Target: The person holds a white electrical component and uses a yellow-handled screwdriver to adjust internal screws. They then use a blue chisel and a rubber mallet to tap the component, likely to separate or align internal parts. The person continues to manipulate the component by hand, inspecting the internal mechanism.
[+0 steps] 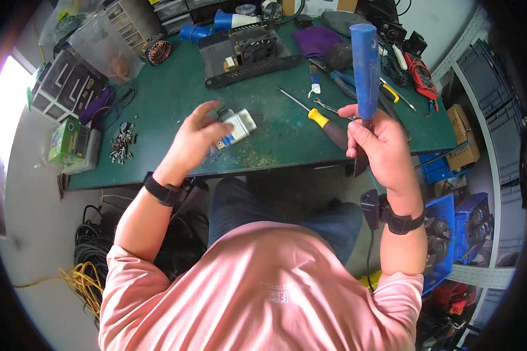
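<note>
A small white and grey box-shaped part with a blue patch point(238, 126) lies on the green bench top, with pale dust scattered around it. My left hand point(192, 137) is just left of this part, its fingers apart and slightly bent. The thumb overlaps the part's near left edge; whether it touches is unclear. In my right hand point(380, 146) is a scraper-like tool point(365, 70), held upright by its lower end. Its thick blue handle points up, and a dark flat blade shows below my fingers.
A yellow-and-black screwdriver point(318, 118) and a wrench point(326, 105) lie between the hands. Behind stands an opened black metal casing point(246, 55). Loose screws point(123, 142) are heaped at left, beside a green box point(69, 140). A red multimeter point(420, 76) sits far right.
</note>
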Tool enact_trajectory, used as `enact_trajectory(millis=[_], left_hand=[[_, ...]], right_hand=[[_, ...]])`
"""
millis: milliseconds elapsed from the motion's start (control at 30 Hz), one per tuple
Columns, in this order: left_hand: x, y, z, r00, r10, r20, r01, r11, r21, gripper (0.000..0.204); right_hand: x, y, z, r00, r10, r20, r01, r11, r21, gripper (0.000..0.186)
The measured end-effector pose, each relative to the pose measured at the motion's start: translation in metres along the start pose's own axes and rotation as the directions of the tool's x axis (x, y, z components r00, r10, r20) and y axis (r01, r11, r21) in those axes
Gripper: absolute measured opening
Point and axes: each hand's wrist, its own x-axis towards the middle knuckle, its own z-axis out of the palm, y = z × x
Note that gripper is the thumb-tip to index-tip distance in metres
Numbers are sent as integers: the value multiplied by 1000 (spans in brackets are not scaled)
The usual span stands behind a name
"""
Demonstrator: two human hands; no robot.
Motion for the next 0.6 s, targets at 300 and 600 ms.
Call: enact_trajectory(millis=[300, 600], left_hand=[[13, -12, -21, 889, -177, 422, 394, 765, -509, 54], [37, -3, -40, 836, -426, 346, 521, 815, -254, 62]], right_hand=[[-3, 8, 3, 1000, -22, 16, 22, 1000, 22, 19], [1, 11, 18, 998, -39, 39, 36, 997, 75, 17]])
